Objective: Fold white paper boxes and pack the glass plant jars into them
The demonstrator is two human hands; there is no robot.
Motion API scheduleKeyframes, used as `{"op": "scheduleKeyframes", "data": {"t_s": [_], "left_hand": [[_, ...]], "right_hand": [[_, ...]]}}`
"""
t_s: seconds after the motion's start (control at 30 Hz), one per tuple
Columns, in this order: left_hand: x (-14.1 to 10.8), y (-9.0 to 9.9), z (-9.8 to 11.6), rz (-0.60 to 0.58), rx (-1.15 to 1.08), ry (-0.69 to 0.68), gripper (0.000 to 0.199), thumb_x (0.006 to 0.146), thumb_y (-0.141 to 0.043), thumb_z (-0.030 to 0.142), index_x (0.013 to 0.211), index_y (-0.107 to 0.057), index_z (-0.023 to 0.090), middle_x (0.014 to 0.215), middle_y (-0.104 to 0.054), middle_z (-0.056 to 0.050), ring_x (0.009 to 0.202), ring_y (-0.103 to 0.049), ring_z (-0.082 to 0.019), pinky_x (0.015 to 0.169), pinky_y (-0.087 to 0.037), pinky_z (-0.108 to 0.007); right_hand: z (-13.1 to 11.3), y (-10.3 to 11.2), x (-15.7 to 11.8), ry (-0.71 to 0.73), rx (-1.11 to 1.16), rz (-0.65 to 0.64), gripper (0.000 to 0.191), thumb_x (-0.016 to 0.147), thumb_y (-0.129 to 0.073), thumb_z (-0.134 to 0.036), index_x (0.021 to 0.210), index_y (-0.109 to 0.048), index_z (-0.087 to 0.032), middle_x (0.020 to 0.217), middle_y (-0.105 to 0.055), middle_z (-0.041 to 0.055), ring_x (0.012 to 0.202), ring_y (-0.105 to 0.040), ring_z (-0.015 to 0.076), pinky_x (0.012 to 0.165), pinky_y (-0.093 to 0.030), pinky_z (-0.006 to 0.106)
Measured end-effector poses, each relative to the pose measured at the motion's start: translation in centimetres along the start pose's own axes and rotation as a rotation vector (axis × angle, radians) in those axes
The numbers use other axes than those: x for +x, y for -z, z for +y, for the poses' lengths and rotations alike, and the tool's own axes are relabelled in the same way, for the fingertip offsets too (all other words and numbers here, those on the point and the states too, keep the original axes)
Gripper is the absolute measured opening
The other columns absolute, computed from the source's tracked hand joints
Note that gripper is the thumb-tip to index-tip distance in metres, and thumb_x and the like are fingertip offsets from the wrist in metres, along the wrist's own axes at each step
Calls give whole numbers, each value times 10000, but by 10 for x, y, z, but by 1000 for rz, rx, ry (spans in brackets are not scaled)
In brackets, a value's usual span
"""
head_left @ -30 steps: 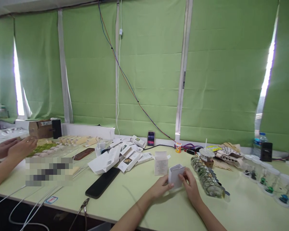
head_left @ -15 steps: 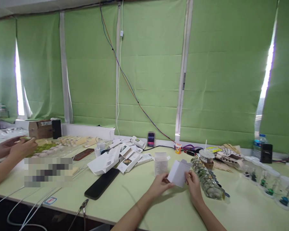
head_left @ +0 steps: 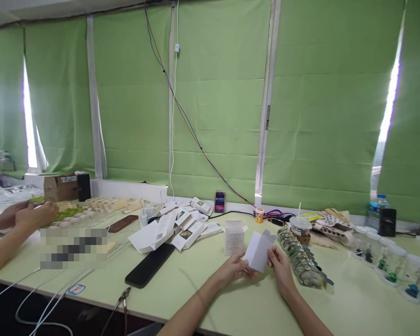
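Observation:
A small white cardboard box (head_left: 257,252) is held above the table between my two hands, its flaps sticking up at the top. My left hand (head_left: 234,268) grips its left side, fingers partly behind it. My right hand (head_left: 279,262) pinches its right edge. Just behind stands another white box (head_left: 234,238) with its top flaps open and faint print on its face. Right of my right hand lies a row of round, clear-wrapped packets (head_left: 303,261). A pile of flattened and folded white cartons (head_left: 189,231) is to the left.
A black phone (head_left: 150,266) lies left of my arms. At the right edge stand several clear lidded cups (head_left: 392,263). A drink cup with a straw (head_left: 300,226) is behind the packets. Another person's hands (head_left: 35,214) work at the far left beside a cardboard box (head_left: 60,188).
The white box has turned slightly in my hands, and my left fingers now show beneath it. The other person's hands have shifted a little. The view has moved slightly.

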State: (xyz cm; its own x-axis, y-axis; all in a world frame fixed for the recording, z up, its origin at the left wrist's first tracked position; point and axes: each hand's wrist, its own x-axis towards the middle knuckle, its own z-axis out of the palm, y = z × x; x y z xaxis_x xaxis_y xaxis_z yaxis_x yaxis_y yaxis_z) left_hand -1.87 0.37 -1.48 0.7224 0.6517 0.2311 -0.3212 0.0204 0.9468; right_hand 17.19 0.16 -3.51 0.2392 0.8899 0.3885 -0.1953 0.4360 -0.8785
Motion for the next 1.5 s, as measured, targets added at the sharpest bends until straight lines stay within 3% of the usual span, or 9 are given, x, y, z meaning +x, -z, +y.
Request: {"op": "scheduleKeyframes", "data": {"t_s": [0.1, 0.27, 0.57, 0.73, 0.87, 0.97, 1.13, 1.37, 1.5], "left_hand": [[1, 3, -2, -72, 71, 69, 610, 632, -792, 411, 1126, -591, 115, 903, -692, -127, 822, -679, -253, 740, -483, -329], [2, 9, -5, -76, 150, 117, 773, 494, -875, 288, 1180, -535, 183, 891, -709, -86, 816, -676, -238, 752, -476, -331], [1, 9, -6, -71, 142, 78, 731, 556, -822, 447, 1169, -508, 201, 881, -637, -53, 793, -629, -213, 719, -470, -338], [3, 8, -6, 0, 274, 80, 742, 504, -866, 296, 1153, -510, 249, 1086, -582, -62, 912, -596, -210, 731, -469, -313], [2, 9, -7, 5, 306, 69, 728, 505, -865, 271, 1132, -497, 256, 1230, -498, -97, 808, -631, -185, 613, -487, -272], [2, 8, -8, 18, 296, 119, 769, 520, -858, 273, 1172, -451, 246, 1153, -537, -108, 709, -639, -173, 534, -489, -258], [3, 7, -7, 126, 277, 28, 748, 504, -852, 227, 1135, -451, 235, 1146, -547, -71, 941, -612, -231, 665, -510, -276], [5, -2, -3, 387, 459, -195, 674, 563, -800, 194, 1129, -434, 207, 1106, -560, -69, 966, -572, -238, 746, -484, -299], [3, -11, 0, 399, 689, -331, 622, 616, -756, 201, 1162, -458, 202, 1112, -543, -74, 986, -534, -244, 814, -458, -328]], "right_hand": [[0, -3, 0, -93, 161, -68, 354, 633, -747, -508, 673, -599, -189, 520, -396, -77, 453, -299, 66, 434, -254, 200], [-3, -5, -4, -204, 348, -126, 281, 602, -807, -410, 741, -672, -206, 572, -523, -47, 498, -403, 79, 475, -354, 201], [0, -5, -3, -282, 387, -151, 325, 541, -838, -422, 776, -729, -225, 766, -717, 32, 623, -582, 151, 559, -443, 252], [0, -6, -4, -282, 369, -212, 369, 572, -807, -464, 848, -725, -233, 897, -736, 69, 763, -647, 220, 690, -478, 319], [-1, -7, -8, -280, 341, -258, 389, 582, -790, -479, 854, -713, -211, 956, -728, 95, 834, -657, 268, 761, -481, 382], [0, -9, -9, -221, 302, -251, 454, 579, -772, -524, 894, -704, -204, 952, -721, 106, 851, -652, 295, 755, -487, 417], [-1, -14, -13, -38, 161, -172, 536, 672, -693, -558, 1097, -591, -249, 1115, -641, 99, 1002, -593, 287, 787, -496, 396], [-16, -29, -43, 342, -206, 48, 357, 867, -493, -453, 1178, -422, -291, 1344, -349, 89, 1127, -504, 246, 895, -463, 423], [-23, -39, -48, 302, -352, 27, 414, 837, -543, -433, 1205, -451, -267, 1299, -397, 98, 1151, -463, 249, 883, -469, 387]]}}
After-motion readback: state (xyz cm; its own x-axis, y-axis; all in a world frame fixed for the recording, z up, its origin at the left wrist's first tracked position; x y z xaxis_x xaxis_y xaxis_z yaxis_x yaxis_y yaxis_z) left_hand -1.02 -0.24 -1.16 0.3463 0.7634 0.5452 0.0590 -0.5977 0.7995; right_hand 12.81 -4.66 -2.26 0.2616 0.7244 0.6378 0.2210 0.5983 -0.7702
